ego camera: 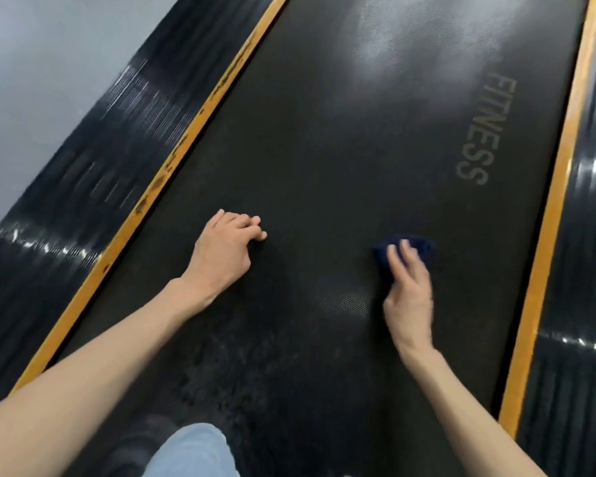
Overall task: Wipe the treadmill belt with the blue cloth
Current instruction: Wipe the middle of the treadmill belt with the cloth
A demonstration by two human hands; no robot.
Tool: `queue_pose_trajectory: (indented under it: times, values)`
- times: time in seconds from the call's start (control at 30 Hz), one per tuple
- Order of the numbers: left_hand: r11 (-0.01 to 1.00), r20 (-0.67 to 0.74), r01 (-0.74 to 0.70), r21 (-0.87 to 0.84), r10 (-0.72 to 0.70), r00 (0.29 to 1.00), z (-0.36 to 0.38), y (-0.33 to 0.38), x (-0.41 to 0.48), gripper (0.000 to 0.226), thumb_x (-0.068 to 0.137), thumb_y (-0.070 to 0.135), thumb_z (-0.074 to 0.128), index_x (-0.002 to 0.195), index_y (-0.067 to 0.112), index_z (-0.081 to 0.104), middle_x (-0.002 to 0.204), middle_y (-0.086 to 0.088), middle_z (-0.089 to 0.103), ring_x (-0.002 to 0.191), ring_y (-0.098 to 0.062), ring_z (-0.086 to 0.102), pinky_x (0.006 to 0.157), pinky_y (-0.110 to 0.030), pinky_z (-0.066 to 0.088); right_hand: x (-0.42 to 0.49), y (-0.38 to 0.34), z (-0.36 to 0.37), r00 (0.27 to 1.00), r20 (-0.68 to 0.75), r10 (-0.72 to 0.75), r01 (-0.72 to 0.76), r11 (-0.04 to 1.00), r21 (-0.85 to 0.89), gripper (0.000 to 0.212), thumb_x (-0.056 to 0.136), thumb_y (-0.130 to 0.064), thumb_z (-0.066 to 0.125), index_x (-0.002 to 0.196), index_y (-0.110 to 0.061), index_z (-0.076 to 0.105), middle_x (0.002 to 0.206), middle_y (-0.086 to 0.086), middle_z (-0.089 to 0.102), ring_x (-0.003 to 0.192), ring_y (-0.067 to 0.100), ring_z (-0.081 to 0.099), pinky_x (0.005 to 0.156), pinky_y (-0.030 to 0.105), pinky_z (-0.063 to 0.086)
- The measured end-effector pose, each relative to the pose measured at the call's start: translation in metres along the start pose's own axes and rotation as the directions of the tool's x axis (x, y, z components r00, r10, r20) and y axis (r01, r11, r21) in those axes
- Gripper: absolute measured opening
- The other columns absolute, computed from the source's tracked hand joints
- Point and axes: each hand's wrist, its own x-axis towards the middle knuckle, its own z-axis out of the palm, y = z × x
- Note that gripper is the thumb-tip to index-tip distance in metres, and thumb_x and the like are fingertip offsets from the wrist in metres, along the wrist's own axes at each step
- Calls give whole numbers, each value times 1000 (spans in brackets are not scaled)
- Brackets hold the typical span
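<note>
The black treadmill belt (341, 160) runs from the bottom of the view up and away, with grey "FITNESS" lettering on its right half. A dark blue cloth (422, 247) lies bunched on the belt right of centre. My right hand (408, 297) presses down on the cloth, fingers laid over it. My left hand (226, 251) rests on the belt to the left, fingers curled under with nothing in them. A pale hazy patch shows on the belt far ahead.
Orange strips (200, 122) border the belt on both sides, with ribbed black side rails (93, 166) beyond them. Grey floor (31, 63) lies at the far left. A knee in light blue jeans (190, 452) sits at the bottom edge.
</note>
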Motion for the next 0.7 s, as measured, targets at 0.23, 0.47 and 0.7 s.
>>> queue_pose_trajectory:
  times: [0.23,0.47,0.7]
  values:
    - [998,6,46,-50,-46,999,-12,-28,-48,61,68,-17,48,121,10,62,139,-6,49,131,-20,43,115,-38,20,-72,-119,64,412,495,-765,721,606,336,57,82,-12,34,138,-15,44,149,6,36,136,25,35,107,38,31]
    - [934,-89,351,-72,-356,930,-23,-63,-127,55,72,-15,49,119,8,63,134,-8,55,126,-24,48,111,-41,33,46,-105,67,882,333,-333,344,939,30,72,73,17,42,139,-10,43,150,11,31,140,30,25,116,43,18]
    - [882,257,470,-24,-449,856,-23,-68,-142,67,86,0,45,147,21,27,155,11,12,141,-13,22,115,-31,26,-50,-165,88,413,471,-780,709,600,371,57,76,-2,54,132,-8,51,144,14,42,133,32,39,112,44,23]
